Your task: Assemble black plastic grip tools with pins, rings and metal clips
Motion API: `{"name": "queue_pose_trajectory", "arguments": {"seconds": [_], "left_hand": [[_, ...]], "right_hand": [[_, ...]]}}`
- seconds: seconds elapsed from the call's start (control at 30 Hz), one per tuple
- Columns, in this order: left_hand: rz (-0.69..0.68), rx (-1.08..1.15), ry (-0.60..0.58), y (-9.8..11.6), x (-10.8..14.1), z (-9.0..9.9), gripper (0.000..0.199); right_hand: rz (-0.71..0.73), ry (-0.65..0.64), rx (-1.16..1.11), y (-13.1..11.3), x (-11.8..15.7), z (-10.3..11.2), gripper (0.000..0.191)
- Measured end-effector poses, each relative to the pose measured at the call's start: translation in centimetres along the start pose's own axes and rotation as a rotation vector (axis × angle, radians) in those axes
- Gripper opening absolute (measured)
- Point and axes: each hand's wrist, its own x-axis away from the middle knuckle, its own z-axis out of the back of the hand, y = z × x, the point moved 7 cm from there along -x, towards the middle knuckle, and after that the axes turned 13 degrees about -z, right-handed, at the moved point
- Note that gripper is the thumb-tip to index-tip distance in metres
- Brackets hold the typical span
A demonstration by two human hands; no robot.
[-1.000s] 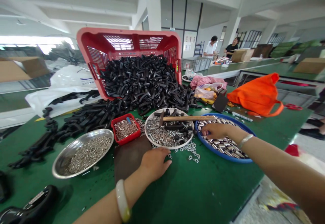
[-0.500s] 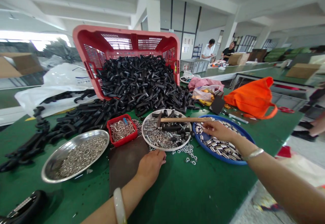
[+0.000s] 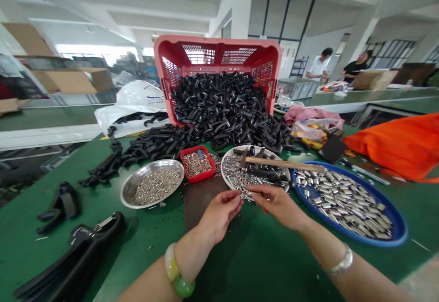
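My left hand (image 3: pixel 221 213) is pinched at the near edge of the white plate (image 3: pixel 224 181); what it holds is too small to name. Close beside it on the right, my right hand (image 3: pixel 277 205) has its fingers closed on a small metal piece (image 3: pixel 252 193). A hammer (image 3: pixel 284 162) lies across the plate of screws and black parts, its handle end over the blue tray (image 3: pixel 399 229) of metal sleeves. Left of the plate are a red box (image 3: pixel 211 172) of small metal parts and a steel bowl (image 3: pixel 126 197) of tiny pieces.
A tipped red crate (image 3: pixel 219 41) spills black handles (image 3: pixel 222 110) over the table's back. Black assemblies (image 3: pixel 85 256) lie at the front left. An orange bag (image 3: pixel 398 144) lies at the right, near a plastic bag with fruit (image 3: pixel 312 130). Two people stand at a far table.
My right hand has moved left from the blue tray to beside my left hand, which has turned and lifted slightly. The view has swung left.
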Motion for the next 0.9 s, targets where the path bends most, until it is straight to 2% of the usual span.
{"name": "queue_pose_trajectory", "arguments": {"seconds": [0.13,0.23,0.43,0.67,0.8,0.9], "left_hand": [[0.026,0.108,0.053,0.4,0.2,1.4,0.013],[0.041,0.151,0.089,0.8,0.5,1.9,0.013],[0.048,0.194,0.099,1.7,0.8,2.1,0.013],[0.037,0.204,0.100,2.2,0.6,2.3,0.014],[0.057,0.229,0.094,1.7,0.8,2.7,0.012],[0.069,0.247,0.086,1.1,0.9,2.9,0.011]], "right_hand": [[0.032,-0.050,-0.036,-0.6,-0.9,-2.2,0.034],[0.045,-0.057,-0.083,-0.5,-1.3,-2.8,0.033],[0.031,-0.075,-0.029,-0.1,-1.6,-3.6,0.031],[0.073,-0.059,-0.073,-1.4,-1.3,-4.5,0.030],[0.005,-0.099,-0.024,-0.7,-2.0,-4.6,0.033],[-0.095,-0.204,-0.053,0.2,-2.6,-4.4,0.035]]}}
